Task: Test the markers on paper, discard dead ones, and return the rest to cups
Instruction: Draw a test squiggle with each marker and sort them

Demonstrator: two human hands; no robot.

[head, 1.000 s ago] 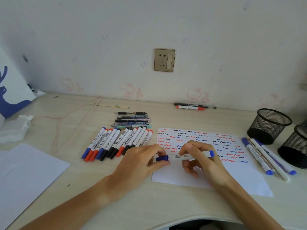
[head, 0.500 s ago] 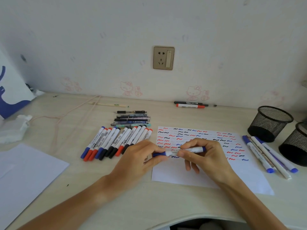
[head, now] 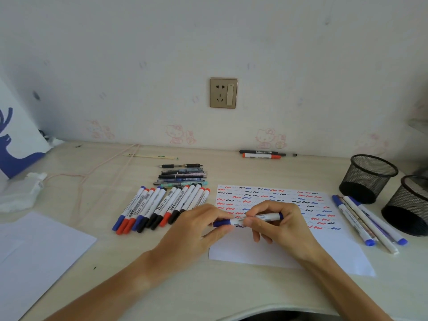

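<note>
The blue marker (head: 249, 219) now has its cap back on; a second ago I saw them apart. My left hand (head: 196, 230) pinches the cap end, my right hand (head: 280, 225) grips the barrel, so it's tested.

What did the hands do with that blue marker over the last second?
The left hand pushed the cap back onto the marker, which the right hand holds; a second ago cap and barrel were apart. Both hands still grip it. The marker rows, paper and cups stayed put.
</note>
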